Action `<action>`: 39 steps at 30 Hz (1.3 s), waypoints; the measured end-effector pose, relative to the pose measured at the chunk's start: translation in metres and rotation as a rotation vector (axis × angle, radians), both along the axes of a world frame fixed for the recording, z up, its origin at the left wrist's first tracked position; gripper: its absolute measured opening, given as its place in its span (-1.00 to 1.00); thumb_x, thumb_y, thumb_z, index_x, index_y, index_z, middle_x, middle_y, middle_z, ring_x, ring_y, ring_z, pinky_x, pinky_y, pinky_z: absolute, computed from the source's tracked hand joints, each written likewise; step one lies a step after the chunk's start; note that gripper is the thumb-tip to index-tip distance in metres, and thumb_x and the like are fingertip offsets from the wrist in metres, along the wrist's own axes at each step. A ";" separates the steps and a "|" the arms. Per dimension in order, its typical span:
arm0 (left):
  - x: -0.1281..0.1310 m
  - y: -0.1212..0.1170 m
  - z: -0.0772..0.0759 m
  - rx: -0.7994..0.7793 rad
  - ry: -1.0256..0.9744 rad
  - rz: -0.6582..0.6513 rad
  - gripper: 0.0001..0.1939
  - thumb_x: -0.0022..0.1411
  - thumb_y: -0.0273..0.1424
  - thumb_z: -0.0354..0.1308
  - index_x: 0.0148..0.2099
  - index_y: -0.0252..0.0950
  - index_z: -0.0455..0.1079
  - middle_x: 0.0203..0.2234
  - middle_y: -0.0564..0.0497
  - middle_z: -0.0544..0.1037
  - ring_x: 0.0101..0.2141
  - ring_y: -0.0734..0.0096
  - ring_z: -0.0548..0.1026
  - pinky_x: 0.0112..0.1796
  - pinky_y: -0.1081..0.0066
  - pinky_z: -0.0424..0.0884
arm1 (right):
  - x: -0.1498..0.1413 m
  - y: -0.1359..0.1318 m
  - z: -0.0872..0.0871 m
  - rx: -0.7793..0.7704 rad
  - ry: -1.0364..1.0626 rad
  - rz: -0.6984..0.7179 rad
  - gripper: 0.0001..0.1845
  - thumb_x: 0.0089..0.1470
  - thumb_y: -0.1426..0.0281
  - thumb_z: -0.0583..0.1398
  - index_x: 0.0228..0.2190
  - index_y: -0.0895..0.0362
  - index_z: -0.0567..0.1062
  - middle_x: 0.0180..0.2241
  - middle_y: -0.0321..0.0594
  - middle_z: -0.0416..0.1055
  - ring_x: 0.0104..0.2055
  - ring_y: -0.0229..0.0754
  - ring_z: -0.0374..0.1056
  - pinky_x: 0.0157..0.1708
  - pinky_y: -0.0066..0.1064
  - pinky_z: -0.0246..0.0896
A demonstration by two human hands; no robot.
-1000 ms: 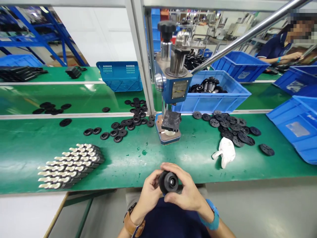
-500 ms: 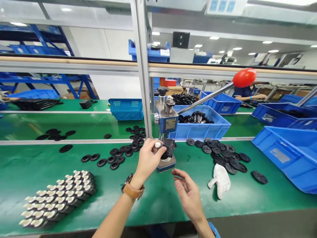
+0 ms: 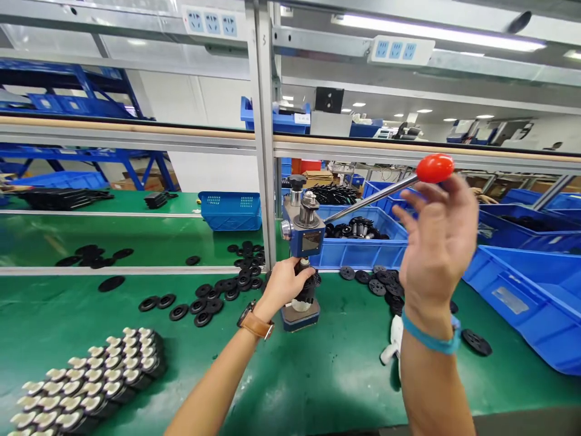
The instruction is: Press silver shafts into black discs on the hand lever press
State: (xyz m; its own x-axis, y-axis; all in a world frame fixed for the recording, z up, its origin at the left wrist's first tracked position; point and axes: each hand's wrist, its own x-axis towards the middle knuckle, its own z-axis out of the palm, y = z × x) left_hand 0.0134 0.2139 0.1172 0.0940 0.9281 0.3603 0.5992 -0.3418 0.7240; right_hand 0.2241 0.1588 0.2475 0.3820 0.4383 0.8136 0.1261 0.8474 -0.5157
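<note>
A blue arbor press [image 3: 305, 230] stands on the green bench, its steel lever [image 3: 372, 198] slanting up to a red knob [image 3: 434, 168]. Under the ram, my left hand [image 3: 287, 283] is closed around a black round part [image 3: 308, 289] on the press base [image 3: 299, 316]; its fingers hide some of it. A pale tip shows at the top of that part. My right hand [image 3: 438, 239] is raised just below the knob, fingers spread and slightly blurred. Whether its fingertips touch the knob, I cannot tell.
Several black discs [image 3: 203, 306] lie left of the press, and more discs [image 3: 376, 287] right of it. Assembled parts with cream tops [image 3: 95, 381] stand in rows at front left. A white glove [image 3: 396, 336] and blue bins [image 3: 526, 303] are on the right.
My right hand has risen from low over the bench to the red knob. My left hand has brought the black part upright under the ram. The view has tilted upward.
</note>
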 end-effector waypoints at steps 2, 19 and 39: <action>-0.001 0.002 -0.002 -0.011 0.004 0.002 -0.83 0.26 -0.28 0.25 -0.29 -0.27 0.54 -0.36 -0.11 0.69 -0.33 0.15 0.61 -0.34 0.35 0.36 | 0.000 0.013 0.034 0.029 0.020 0.081 -0.67 0.31 0.09 0.18 0.04 -0.12 0.51 0.05 -0.16 0.44 0.12 0.07 0.42 0.09 0.08 0.41; 0.001 -0.004 -0.010 -0.031 -0.083 -0.001 -0.87 0.27 -0.32 0.25 -0.24 -0.25 0.57 -0.32 -0.08 0.71 -0.29 0.17 0.64 -0.26 0.35 0.43 | 0.007 -0.032 -0.068 0.010 0.168 0.356 -0.54 0.23 0.25 0.08 -0.65 0.09 0.10 -0.75 -0.44 -0.14 -0.67 -0.28 -0.11 -0.35 -0.22 0.15; 0.002 -0.036 -0.011 -0.031 -0.355 0.040 -0.85 0.21 -0.31 0.28 -0.17 -0.21 0.54 -0.22 -0.09 0.73 -0.17 0.14 0.65 -0.10 0.24 0.49 | 0.000 -0.038 -0.085 -0.089 0.169 0.280 -0.57 0.35 0.03 0.05 -0.01 -0.04 0.56 -0.12 -0.13 0.53 0.06 0.06 0.46 0.17 0.11 0.27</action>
